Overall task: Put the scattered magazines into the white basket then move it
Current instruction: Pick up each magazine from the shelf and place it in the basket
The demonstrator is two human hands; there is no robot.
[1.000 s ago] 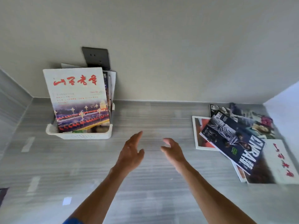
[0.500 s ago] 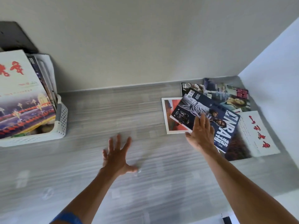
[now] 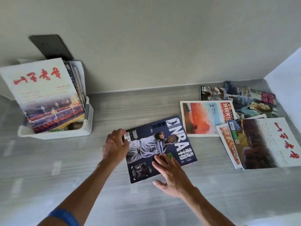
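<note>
Pulled away from the pile since half a second ago, the dark NBA magazine [image 3: 160, 148] now lies alone on the grey desk [image 3: 48, 168], in the middle of the scene, between the white basket [image 3: 87, 126] at the left and the remaining magazines at the right. Back then the right hand lay on it while it still sat on top of that pile, and the left hand was spread flat on the bare desk.

Now the left hand [image 3: 114, 145] is at the magazine's left edge, near its far corner, with fingers curled and the thumb over the cover, pinching that edge. The right hand [image 3: 171, 175] rests on the near part of the cover with its fingers straight and slightly spread, the thumb out over the desk just beside the near edge. A blue band [image 3: 65, 216] shows on the left arm at the bottom of the view.

The basket stands at the far left, close to the wall, and holds several magazines upright; the front one is a white magazine with red characters [image 3: 44, 93] and a night street photo, leaning back toward a dark wall plate [image 3: 52, 46].

At the far right, four or five magazines lie overlapping on the desk: an orange-sky magazine [image 3: 205, 118] nearest the middle, a pale magazine with red brush characters [image 3: 267, 142] on the near side, and two darker covers [image 3: 249, 98] against the wall behind them.
</note>
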